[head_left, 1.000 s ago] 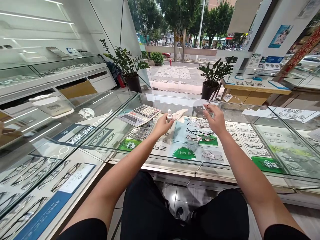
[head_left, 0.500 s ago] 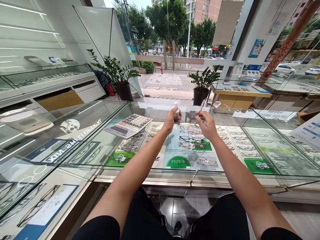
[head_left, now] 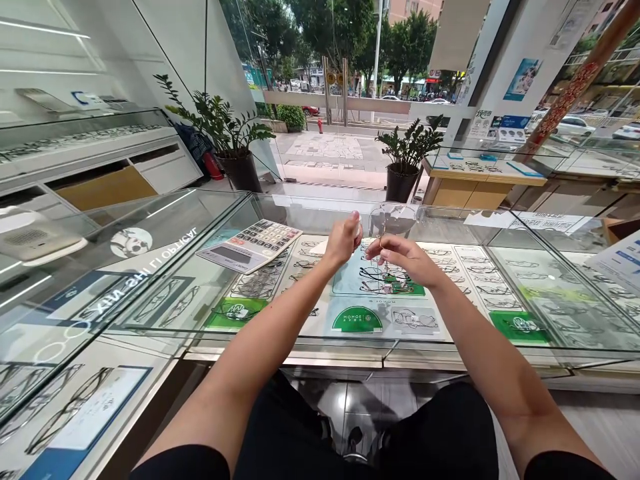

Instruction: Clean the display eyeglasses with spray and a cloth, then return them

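Observation:
My left hand (head_left: pixel 344 239) is closed around a small white spray bottle (head_left: pixel 355 217), held upright above the glass counter (head_left: pixel 300 320). My right hand (head_left: pixel 400 257) pinches a pair of thin clear-lensed glasses (head_left: pixel 393 220) by the frame, lenses lifted just right of the bottle. The two hands are close together over the display case, whose trays hold several eyeglass frames. A folded cloth lies on the glass behind my left hand, mostly hidden.
A calculator (head_left: pixel 250 245) lies on the counter left of my hands. Two potted plants (head_left: pixel 225 133) (head_left: pixel 407 157) stand by the glass storefront. Another display case (head_left: pixel 480 173) is at the back right, shelving at the left. My knees are under the counter edge.
My left hand lifted the bottle off the counter and brought it toward the glasses. My right hand drew the glasses in and turned the lenses up toward the bottle.

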Available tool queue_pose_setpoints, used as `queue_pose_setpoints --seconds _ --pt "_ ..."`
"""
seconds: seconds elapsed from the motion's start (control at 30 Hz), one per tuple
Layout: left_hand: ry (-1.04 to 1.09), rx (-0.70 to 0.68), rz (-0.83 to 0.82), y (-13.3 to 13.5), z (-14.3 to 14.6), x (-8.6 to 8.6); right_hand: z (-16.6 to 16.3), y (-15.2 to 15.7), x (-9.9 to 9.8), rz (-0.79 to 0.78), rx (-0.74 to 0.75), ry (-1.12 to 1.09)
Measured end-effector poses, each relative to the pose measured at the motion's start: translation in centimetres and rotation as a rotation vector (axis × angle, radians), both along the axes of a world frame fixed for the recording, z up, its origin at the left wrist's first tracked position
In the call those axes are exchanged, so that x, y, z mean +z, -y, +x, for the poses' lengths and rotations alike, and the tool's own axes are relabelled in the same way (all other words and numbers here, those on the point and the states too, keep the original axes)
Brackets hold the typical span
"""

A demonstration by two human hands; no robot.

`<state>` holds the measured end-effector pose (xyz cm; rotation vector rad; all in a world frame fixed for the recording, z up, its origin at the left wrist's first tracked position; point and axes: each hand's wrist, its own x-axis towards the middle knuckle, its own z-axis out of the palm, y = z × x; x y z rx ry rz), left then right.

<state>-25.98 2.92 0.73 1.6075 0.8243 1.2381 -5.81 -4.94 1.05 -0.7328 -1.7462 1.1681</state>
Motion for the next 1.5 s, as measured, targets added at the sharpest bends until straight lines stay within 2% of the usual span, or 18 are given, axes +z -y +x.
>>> queue_pose_setpoints --seconds 0.17,0.47,0.6,0.73,1.1,1.23,1.37,1.5 --pt "-0.070 -0.007 0.046 0.6 0.2 0.0 -0.4 0.4 0.0 -0.023 0.078 -0.034" --pt "-0.102 -0.014 0.082 1.1 -0.1 0.2 -0.3 0.5 0.3 -0.018 0.084 0.007" --pt "-0.096 -0.025 0.107 1.4 -0.3 0.2 0.0 0.0 0.0 -0.033 -0.023 -0.065" --pt "-0.233 -0.117 0.094 1.9 -0.2 0.1 0.3 -0.8 -0.4 -0.014 -0.173 -0.171" --pt "-0.286 -0.162 0.120 2.3 0.2 0.0 0.5 -0.9 -0.2 -0.006 -0.173 -0.164" --pt "-0.194 -0.077 0.092 1.2 -0.2 -0.3 1.0 -1.5 -0.6 -0.005 -0.219 -0.188" --pt "-0.051 0.154 0.123 -1.8 -1.9 -0.8 1.7 -2.1 -0.9 0.003 -0.264 -0.189" --pt "-0.014 0.333 0.155 -4.9 -4.0 -1.5 2.0 -2.4 -1.1 -0.010 -0.301 -0.169"
